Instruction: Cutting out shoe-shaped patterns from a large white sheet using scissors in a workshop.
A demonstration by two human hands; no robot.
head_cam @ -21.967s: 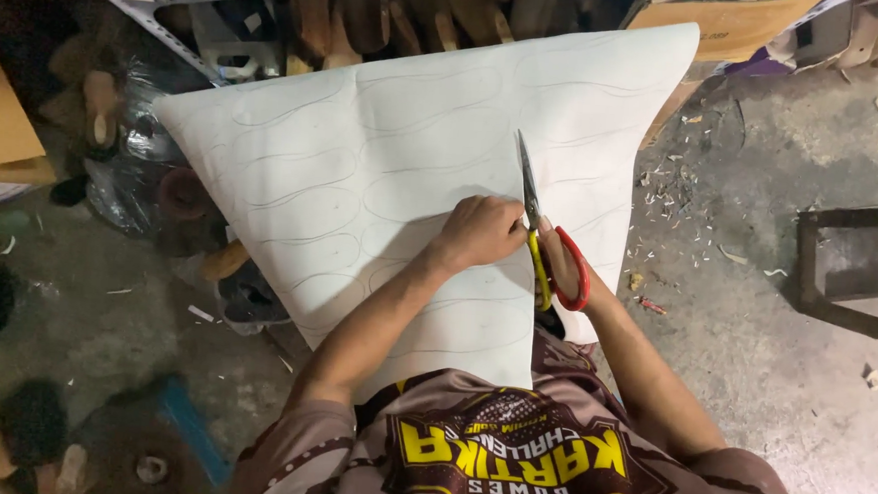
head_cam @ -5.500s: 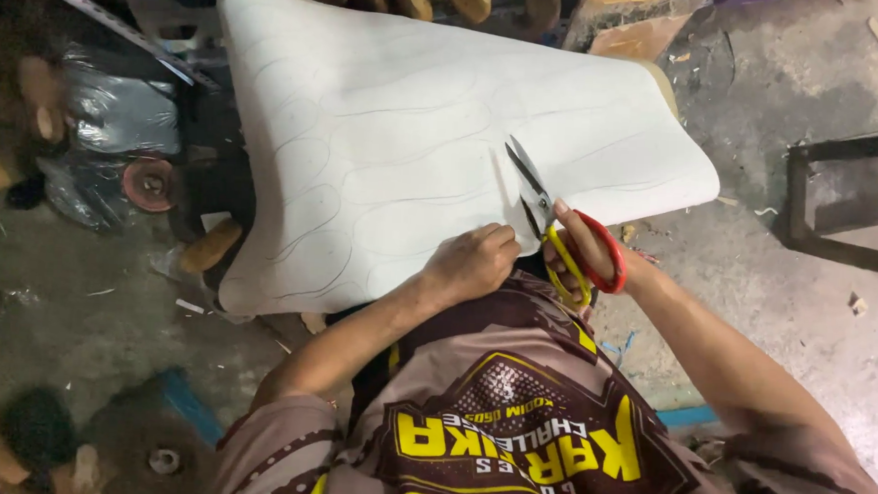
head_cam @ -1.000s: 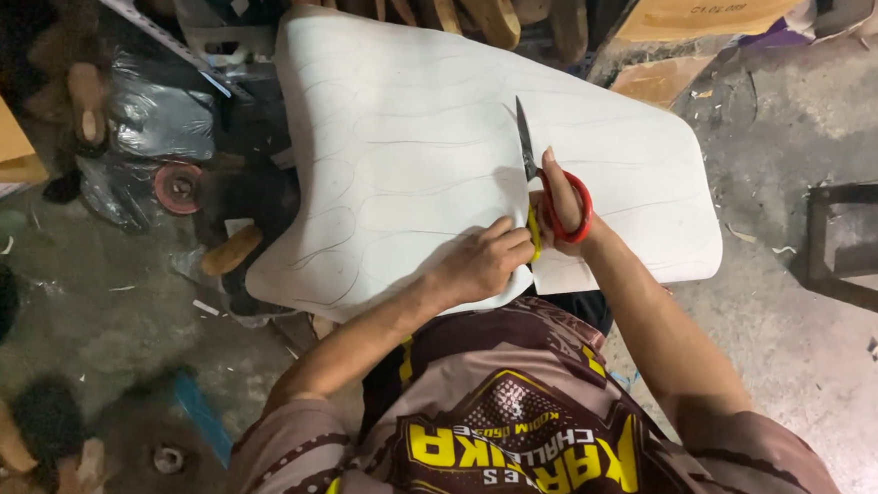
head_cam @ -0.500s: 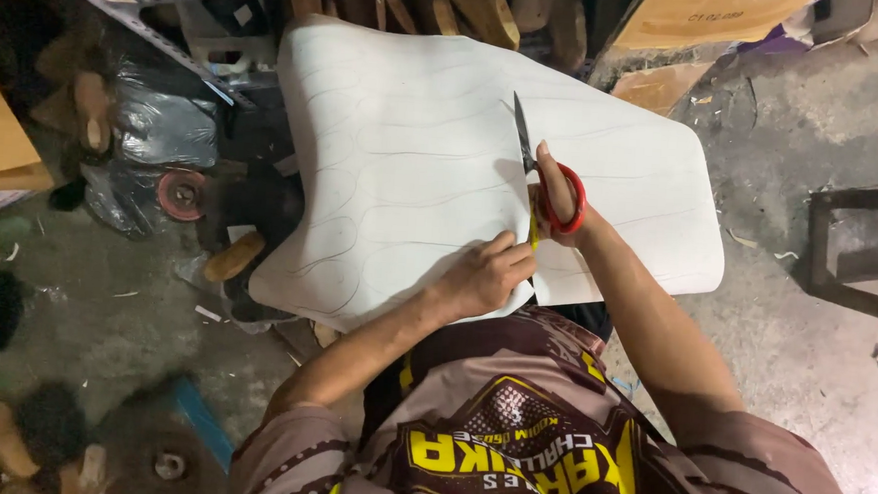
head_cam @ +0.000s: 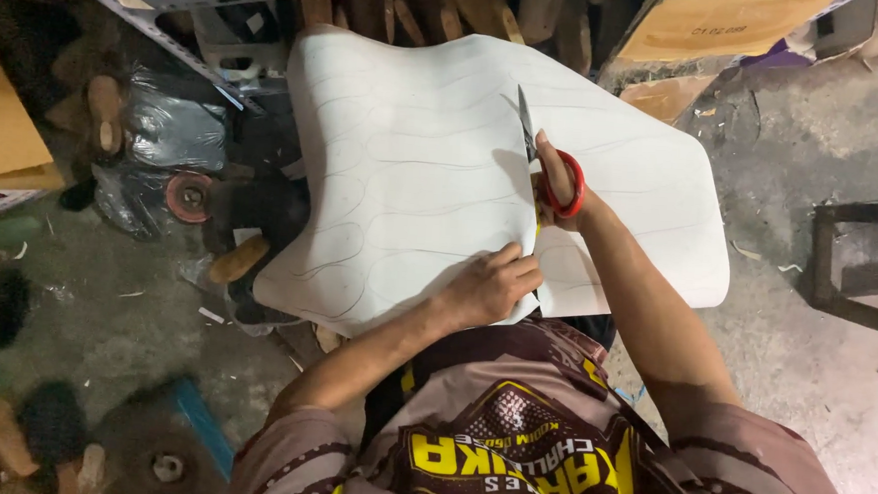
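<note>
The white sheet (head_cam: 423, 166), marked with curved outlines, lies across the person's lap, partly cut from its 6 o'clock edge. The right hand (head_cam: 560, 188) grips red-handled scissors (head_cam: 542, 162), blades toward 12 o'clock; the left hand (head_cam: 492, 285), fingers closed, pinches the sheet beside the cut. Cutting looks underway; continuing calls for steady tension.

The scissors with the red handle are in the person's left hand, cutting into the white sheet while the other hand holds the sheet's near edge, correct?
Not quite: the head view shows the scissors in the right hand, not the left. The rest holds: they cut into the white sheet, and the left hand holds the sheet's near edge.
</note>
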